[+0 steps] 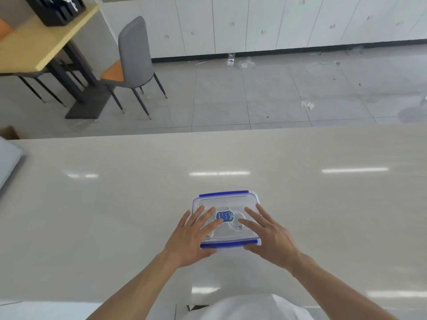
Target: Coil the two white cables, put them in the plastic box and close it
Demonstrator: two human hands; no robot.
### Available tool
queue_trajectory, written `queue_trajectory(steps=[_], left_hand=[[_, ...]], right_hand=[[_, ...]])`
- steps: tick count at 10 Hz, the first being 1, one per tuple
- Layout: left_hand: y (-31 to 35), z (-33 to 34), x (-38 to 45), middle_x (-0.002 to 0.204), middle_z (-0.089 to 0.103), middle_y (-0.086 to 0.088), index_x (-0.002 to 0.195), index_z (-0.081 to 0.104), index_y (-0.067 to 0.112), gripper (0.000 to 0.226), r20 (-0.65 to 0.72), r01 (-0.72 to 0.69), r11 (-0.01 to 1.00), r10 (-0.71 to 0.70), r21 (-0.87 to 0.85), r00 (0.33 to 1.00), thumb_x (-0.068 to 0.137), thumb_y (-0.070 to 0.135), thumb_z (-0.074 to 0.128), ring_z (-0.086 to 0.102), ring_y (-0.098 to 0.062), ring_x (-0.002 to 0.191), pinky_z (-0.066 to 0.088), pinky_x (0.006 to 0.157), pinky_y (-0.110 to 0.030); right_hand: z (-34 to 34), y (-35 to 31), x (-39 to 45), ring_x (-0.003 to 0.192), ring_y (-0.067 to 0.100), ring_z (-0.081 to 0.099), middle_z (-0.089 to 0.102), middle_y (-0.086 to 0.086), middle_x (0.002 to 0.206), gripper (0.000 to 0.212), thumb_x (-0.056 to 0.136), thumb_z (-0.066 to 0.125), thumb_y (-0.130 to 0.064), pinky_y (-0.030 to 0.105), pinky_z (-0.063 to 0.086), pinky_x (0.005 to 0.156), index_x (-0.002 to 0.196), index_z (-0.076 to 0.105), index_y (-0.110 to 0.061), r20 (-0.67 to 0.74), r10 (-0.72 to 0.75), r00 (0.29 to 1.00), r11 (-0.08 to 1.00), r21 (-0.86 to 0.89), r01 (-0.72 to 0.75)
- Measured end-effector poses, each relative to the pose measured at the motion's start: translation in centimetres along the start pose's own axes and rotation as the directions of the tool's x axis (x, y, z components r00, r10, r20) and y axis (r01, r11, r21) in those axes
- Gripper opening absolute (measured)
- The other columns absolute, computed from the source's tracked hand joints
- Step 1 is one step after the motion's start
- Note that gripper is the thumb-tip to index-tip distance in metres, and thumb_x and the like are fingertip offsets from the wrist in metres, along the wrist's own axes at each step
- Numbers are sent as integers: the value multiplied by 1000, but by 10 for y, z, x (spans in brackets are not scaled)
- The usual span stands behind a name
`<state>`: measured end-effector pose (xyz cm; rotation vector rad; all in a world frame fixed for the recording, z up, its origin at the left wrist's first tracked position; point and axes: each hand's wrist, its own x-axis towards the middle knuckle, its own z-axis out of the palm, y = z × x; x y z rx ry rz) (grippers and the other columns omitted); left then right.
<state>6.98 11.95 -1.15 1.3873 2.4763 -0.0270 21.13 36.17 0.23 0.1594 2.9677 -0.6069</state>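
Box: the plastic box (227, 219) is set on the table (115, 204), lid on, white cables (234, 224) coiled inside.
Hands: left hand (193, 236) and right hand (269, 236) are laid flat on the lid, fingers straight.
Risk: the lid could be left unsealed if uneven pressure is applied.
Unclear: whether the blue clips are latched cannot be told.

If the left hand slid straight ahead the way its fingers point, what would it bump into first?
Probably the round blue sticker on the box lid; the left hand already lies flat on that lid, its fingers aimed there.
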Motion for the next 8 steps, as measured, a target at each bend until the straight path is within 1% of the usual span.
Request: queue_trajectory(steps=[1,3,4,5,6,7,8], left_hand=[[-26,2,-25,166,-9,15,150,-8,51,87,3,64,998,-64,-20,998,87,68,49,-13,-15,152,-2,122,-42],[-48,0,-47,166,-8,15,152,-1,49,85,28,132,988,-130,-80,991,88,62,54,-11,-15,153,3,123,-43],[-52,-3,-58,166,-6,13,153,3,46,84,21,154,985,-153,-81,988,88,59,56,-8,-17,153,5,122,-43],[-47,-7,-52,167,-2,10,154,11,42,82,33,156,983,-154,-95,988,89,55,58,-3,-18,153,6,122,-43],[-43,-15,-57,166,9,8,154,19,39,77,29,194,974,-192,-118,981,89,52,58,7,-17,153,9,122,-41],[-42,-43,-66,155,40,6,148,38,33,67,-32,246,934,-263,-259,964,88,50,61,36,-16,142,25,116,-33],[-45,-64,-80,147,50,8,143,46,34,59,-40,259,918,-284,-300,958,88,51,61,46,-14,133,33,111,-30]], right_hand=[[8,-27,19,154,11,8,21,-18,164,65,86,63,-55,33,52,98,145,39,-47,31,-59,998,998,-18,60],[11,-51,41,154,8,9,21,-20,163,66,84,65,-55,32,48,103,145,39,-48,69,-93,993,995,-33,96],[14,-64,44,154,12,11,23,-17,164,67,84,66,-54,33,40,111,145,40,-46,91,-120,989,990,-62,126],[12,-60,47,155,19,13,27,-9,164,69,83,68,-53,35,24,121,146,42,-42,124,-123,985,985,-105,136],[8,-63,54,155,17,12,30,-10,162,62,85,65,-53,32,19,121,143,46,-42,152,-148,977,976,-136,169],[-27,-69,68,152,10,19,44,-17,152,46,89,63,-49,28,22,119,134,55,-44,169,-179,969,973,-117,200],[-56,-77,74,143,5,35,54,-23,139,40,90,65,-45,22,29,111,129,58,-44,212,-167,963,982,-49,181]])
